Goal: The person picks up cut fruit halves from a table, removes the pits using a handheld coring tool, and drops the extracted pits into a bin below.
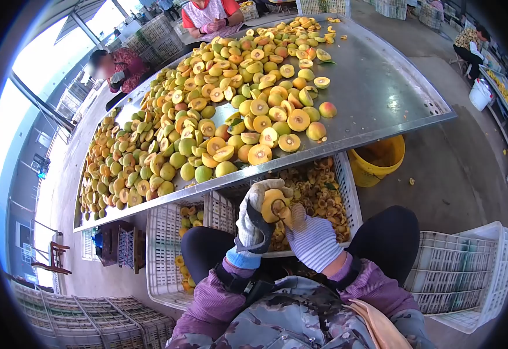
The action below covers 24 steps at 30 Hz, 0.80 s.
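My left hand (255, 218), in a grey and white glove, is wrapped around a yellow peach half (272, 200) with its cut face turned to the right. My right hand (315, 238), in a striped glove, is closed with its fingertips against that cut face. A dark curved edge shows at the pit; whether it belongs to a small tool in my right fingers is hidden. Below both hands a white crate (351, 198) holds many brownish pits and scraps. Just beyond, halved and whole peaches (259, 154) lie heaped on a metal table (376, 87).
A yellow bucket (377, 166) stands under the table's right side. At my left is a crate (164, 256) with peaches, and at my right a white crate (460, 273). The table's metal edge (323, 148) runs close ahead. Co-workers sit across the table and further off.
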Tool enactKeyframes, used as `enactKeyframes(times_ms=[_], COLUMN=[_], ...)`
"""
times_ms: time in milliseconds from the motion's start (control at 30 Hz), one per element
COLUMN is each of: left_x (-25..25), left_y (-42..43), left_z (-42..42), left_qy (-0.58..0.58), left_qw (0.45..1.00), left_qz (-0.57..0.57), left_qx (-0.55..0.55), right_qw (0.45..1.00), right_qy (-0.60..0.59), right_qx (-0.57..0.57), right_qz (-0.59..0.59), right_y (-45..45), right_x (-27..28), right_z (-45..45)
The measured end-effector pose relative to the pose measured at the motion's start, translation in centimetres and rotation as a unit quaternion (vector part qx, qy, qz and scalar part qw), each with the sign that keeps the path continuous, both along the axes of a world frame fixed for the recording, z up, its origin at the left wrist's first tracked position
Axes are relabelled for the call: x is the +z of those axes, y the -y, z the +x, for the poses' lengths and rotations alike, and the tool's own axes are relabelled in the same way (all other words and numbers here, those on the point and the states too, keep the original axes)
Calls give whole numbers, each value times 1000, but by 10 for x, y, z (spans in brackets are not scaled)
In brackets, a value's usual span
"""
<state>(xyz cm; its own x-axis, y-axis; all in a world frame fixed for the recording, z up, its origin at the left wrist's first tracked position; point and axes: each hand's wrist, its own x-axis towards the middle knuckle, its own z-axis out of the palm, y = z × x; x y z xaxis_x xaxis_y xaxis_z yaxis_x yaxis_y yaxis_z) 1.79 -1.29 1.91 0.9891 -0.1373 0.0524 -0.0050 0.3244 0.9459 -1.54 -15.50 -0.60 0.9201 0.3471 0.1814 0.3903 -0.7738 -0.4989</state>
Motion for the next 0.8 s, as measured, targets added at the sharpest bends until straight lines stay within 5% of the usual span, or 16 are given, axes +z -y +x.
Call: enactKeyframes(times_ms=[333,400,467,567,600,633,667,733,800], left_x=[15,5,-24,-17,-17,-18,-21,-12,-2], left_y=[-1,-4,-15,-29,-31,-34,-35,-26,-17], left_z=[3,13,24,27,27,26,24,21,17], left_qy=[104,-61,32,-30,-162,-291,-279,-323,-340], left_qw=[976,997,990,972,975,952,956,940,930], left_qz=[174,53,132,200,103,2,-25,-110,-143], left_qx=[85,-9,-47,-118,-111,-99,-91,-23,9], right_qw=[982,987,990,983,983,974,940,887,808], right_qy=[-111,-97,-86,-160,-160,-62,37,-252,-384], right_qx=[-15,-24,-35,-38,-38,-61,-83,-140,-153], right_qz=[151,127,108,80,82,209,329,362,420], right_y=[-14,-9,-3,0,-2,-3,-1,15,22], right_x=[17,3,-5,0,-6,-17,-25,-14,-1], right_z=[-7,2,9,15,18,22,25,28,27])
